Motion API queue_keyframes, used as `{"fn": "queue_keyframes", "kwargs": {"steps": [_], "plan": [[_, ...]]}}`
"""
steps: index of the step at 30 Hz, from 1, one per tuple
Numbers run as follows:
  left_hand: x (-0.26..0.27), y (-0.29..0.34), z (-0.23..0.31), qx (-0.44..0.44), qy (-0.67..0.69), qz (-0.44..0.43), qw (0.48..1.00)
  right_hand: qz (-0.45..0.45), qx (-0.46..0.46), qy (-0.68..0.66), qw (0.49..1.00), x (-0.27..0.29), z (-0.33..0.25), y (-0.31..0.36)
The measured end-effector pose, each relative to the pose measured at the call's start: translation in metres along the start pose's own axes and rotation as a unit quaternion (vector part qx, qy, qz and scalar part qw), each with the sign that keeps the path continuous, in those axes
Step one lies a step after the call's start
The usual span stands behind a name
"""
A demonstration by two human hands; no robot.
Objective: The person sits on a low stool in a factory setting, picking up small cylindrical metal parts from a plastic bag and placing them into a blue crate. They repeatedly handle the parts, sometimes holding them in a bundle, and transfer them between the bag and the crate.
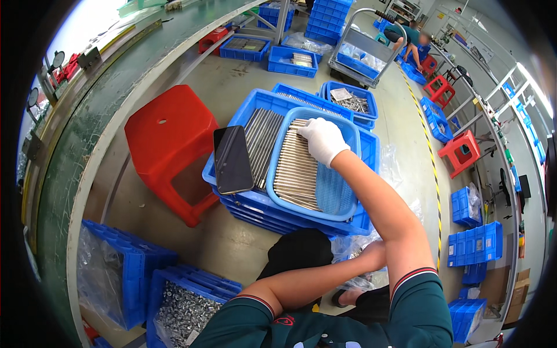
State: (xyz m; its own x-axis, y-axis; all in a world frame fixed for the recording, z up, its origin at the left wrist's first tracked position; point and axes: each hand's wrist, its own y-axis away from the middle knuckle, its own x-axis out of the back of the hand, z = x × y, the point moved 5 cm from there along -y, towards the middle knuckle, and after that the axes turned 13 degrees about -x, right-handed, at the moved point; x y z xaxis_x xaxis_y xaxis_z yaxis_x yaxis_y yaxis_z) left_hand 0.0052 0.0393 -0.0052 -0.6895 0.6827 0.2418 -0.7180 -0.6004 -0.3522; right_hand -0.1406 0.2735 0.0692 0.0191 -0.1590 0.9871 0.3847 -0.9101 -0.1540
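Note:
My right hand (325, 141), in a white glove, reaches into a light blue plastic basket (338, 214). Its curled fingers press on the far end of a row of slim metal rods (297, 177), seemingly gripping one; the fingertips are partly hidden. The rods lie side by side in the basket's left part. My left forearm (331, 277) crosses in front of me to the right, and the hand is hidden behind my right arm. Left of the basket, longer grey rods (261, 142) fill a blue crate (212, 174). A dark smartphone (233, 160) lies on the crate's left edge.
A red stool (171, 124) stands left of the stacked crates, beside a green-topped bench (75, 145). Nearer, a crate of small metal parts (184, 310) sits low. Beyond are a crate of loose parts (351, 101) and a trolley (362, 49). Another person (409, 40) bends at the far right.

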Motion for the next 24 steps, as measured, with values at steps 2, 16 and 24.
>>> {"fn": "queue_keyframes", "kwargs": {"steps": [2, 16, 24], "plan": [[0.001, 0.0, 0.001, -0.006, -0.006, 0.005, 1.0, -0.005, 0.005, 0.018, 1.0, 0.003, -0.004, 0.001], [0.0, 0.004, -0.006, 0.052, 0.068, 0.016, 0.996, -0.173, -0.303, -0.497, 0.794, -0.032, 0.076, -0.001], [0.003, 0.005, 0.003, 0.047, 0.088, 0.041, 0.994, -0.202, -0.333, -0.541, 0.745, -0.029, 0.081, 0.008]]}}
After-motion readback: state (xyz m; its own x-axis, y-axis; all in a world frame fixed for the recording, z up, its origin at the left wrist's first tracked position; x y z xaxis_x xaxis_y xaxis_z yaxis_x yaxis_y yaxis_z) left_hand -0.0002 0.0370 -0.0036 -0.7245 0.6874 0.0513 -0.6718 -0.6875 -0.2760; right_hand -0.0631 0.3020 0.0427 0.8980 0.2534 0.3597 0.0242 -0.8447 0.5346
